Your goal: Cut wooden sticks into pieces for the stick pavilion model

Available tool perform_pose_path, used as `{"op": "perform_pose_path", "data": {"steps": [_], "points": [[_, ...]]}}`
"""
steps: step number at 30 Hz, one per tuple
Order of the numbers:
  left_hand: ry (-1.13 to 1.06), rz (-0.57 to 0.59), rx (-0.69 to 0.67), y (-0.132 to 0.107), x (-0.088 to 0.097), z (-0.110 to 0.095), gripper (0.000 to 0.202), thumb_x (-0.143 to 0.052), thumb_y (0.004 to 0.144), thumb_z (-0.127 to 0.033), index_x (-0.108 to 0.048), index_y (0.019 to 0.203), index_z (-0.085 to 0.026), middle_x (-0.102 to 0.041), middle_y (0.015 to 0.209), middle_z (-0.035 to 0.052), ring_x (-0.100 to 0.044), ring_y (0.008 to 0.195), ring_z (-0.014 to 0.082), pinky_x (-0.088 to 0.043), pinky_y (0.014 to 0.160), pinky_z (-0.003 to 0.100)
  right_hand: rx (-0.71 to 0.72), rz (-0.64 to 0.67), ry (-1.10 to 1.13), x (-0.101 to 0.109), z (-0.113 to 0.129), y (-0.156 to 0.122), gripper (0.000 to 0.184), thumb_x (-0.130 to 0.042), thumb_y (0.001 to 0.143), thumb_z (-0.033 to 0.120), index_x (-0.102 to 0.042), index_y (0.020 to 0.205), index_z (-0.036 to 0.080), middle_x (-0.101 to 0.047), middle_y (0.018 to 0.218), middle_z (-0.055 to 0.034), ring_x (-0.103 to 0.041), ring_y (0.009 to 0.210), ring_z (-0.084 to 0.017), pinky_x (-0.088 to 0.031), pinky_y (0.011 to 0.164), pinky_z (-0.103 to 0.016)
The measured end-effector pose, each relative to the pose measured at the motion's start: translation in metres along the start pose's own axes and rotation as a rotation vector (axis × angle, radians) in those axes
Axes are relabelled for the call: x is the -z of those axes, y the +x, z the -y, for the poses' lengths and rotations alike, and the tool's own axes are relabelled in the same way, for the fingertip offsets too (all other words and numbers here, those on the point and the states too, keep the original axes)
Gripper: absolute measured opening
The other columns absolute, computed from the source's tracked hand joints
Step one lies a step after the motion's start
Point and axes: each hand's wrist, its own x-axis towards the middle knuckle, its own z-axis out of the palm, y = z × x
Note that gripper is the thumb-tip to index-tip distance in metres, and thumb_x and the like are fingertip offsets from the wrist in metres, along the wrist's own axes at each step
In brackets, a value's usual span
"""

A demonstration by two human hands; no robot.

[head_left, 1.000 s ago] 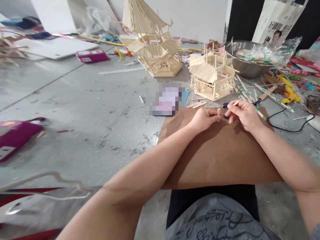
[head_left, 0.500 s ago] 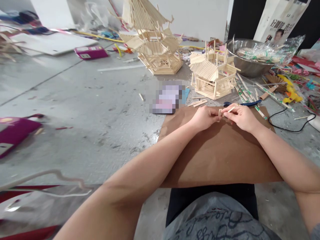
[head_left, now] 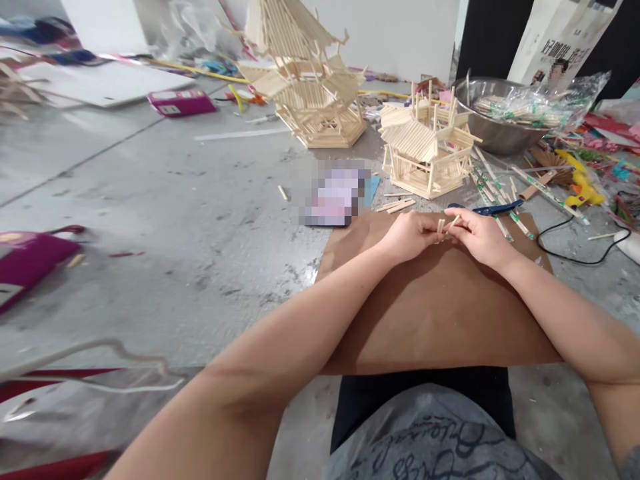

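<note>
Over a brown cardboard sheet (head_left: 430, 313) on the floor, my left hand (head_left: 411, 236) pinches a small bundle of short wooden sticks (head_left: 440, 227) held upright. My right hand (head_left: 481, 235) is closed on one thin wooden stick (head_left: 455, 221), and its tip touches the bundle. Both hands meet at the far edge of the cardboard. Just beyond them lie a blue-handled tool (head_left: 487, 209) and a few loose sticks (head_left: 397, 206). A small stick pavilion model (head_left: 425, 153) stands behind the hands.
A taller stick pagoda (head_left: 310, 80) stands further back. A metal bowl (head_left: 493, 137) with bagged sticks, a yellow glue gun (head_left: 580, 187) and a black cable (head_left: 580, 253) lie right. Magenta boxes (head_left: 27, 263) and a white hanger (head_left: 100, 367) lie left on grey concrete.
My right hand has shifted slightly left and brought its stick against the bundle in my left hand. The view has tilted a little.
</note>
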Motion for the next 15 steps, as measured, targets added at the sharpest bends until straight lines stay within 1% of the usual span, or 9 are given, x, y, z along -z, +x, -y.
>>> {"op": "perform_pose_path", "data": {"steps": [3, 5, 9, 10, 11, 13, 15], "points": [[0.021, -0.004, -0.021, 0.0005, -0.0004, 0.0015, 0.019, -0.058, 0.072, -0.032, -0.068, 0.064, -0.017, -0.062, 0.058, -0.0003, -0.050, 0.059, 0.0097, -0.037, 0.059, 0.020, -0.009, 0.015, -0.023, 0.0021, 0.0014, -0.0006, 0.031, -0.054, 0.076, 0.031, -0.061, 0.102, 0.016, -0.065, 0.069, -0.0012, -0.056, 0.050, -0.011, -0.046, 0.060, -0.028], [0.036, -0.007, -0.027, 0.0007, -0.0006, 0.0018, 0.019, -0.058, 0.072, -0.031, -0.067, 0.063, -0.017, -0.061, 0.056, -0.0006, -0.049, 0.057, 0.0096, -0.037, 0.059, 0.021, -0.005, 0.035, -0.023, 0.0031, 0.0015, -0.0001, 0.027, -0.055, 0.076, 0.033, -0.063, 0.097, 0.017, -0.065, 0.069, -0.0006, -0.055, 0.049, -0.010, -0.045, 0.059, -0.027], [0.065, -0.004, -0.038, 0.0009, -0.0011, 0.0010, 0.020, -0.057, 0.072, -0.030, -0.066, 0.060, -0.017, -0.059, 0.054, -0.0007, -0.047, 0.056, 0.0097, -0.037, 0.059, 0.022, 0.066, 0.015, -0.033, 0.0028, 0.0014, 0.0024, 0.013, -0.059, 0.072, 0.029, -0.066, 0.075, 0.019, -0.067, 0.078, -0.0030, -0.059, 0.069, -0.014, -0.044, 0.065, -0.027], [0.064, -0.002, -0.043, 0.0010, -0.0014, 0.0007, 0.021, -0.057, 0.072, -0.030, -0.066, 0.060, -0.017, -0.059, 0.054, -0.0008, -0.047, 0.056, 0.0097, -0.037, 0.060, 0.022, 0.071, 0.012, -0.025, 0.0023, 0.0014, 0.0029, 0.011, -0.060, 0.071, 0.028, -0.065, 0.072, 0.019, -0.067, 0.079, -0.0030, -0.059, 0.071, -0.015, -0.044, 0.066, -0.027], [0.060, 0.003, -0.049, 0.0011, -0.0018, 0.0005, 0.020, -0.057, 0.072, -0.030, -0.066, 0.060, -0.017, -0.059, 0.054, -0.0009, -0.047, 0.056, 0.0096, -0.037, 0.060, 0.022, 0.064, 0.015, -0.011, 0.0018, 0.0016, 0.0033, 0.010, -0.060, 0.071, 0.028, -0.066, 0.072, 0.019, -0.066, 0.077, -0.0026, -0.059, 0.071, -0.015, -0.044, 0.065, -0.027], [0.047, 0.008, -0.060, 0.0010, -0.0026, 0.0002, 0.020, -0.057, 0.072, -0.031, -0.066, 0.061, -0.017, -0.060, 0.055, -0.0010, -0.048, 0.057, 0.0096, -0.037, 0.060, 0.021, 0.036, 0.029, 0.023, 0.0010, 0.0021, 0.0033, 0.013, -0.060, 0.070, 0.028, -0.066, 0.078, 0.019, -0.065, 0.072, -0.0011, -0.058, 0.064, -0.014, -0.044, 0.062, -0.027], [0.041, 0.010, -0.068, 0.0009, -0.0032, 0.0000, 0.021, -0.056, 0.073, -0.032, -0.066, 0.062, -0.017, -0.060, 0.057, -0.0007, -0.049, 0.058, 0.0097, -0.038, 0.060, 0.021, 0.025, 0.031, 0.032, 0.0008, 0.0032, 0.0027, 0.017, -0.061, 0.069, 0.028, -0.067, 0.082, 0.020, -0.065, 0.070, -0.0007, -0.057, 0.062, -0.013, -0.044, 0.060, -0.027]]}}
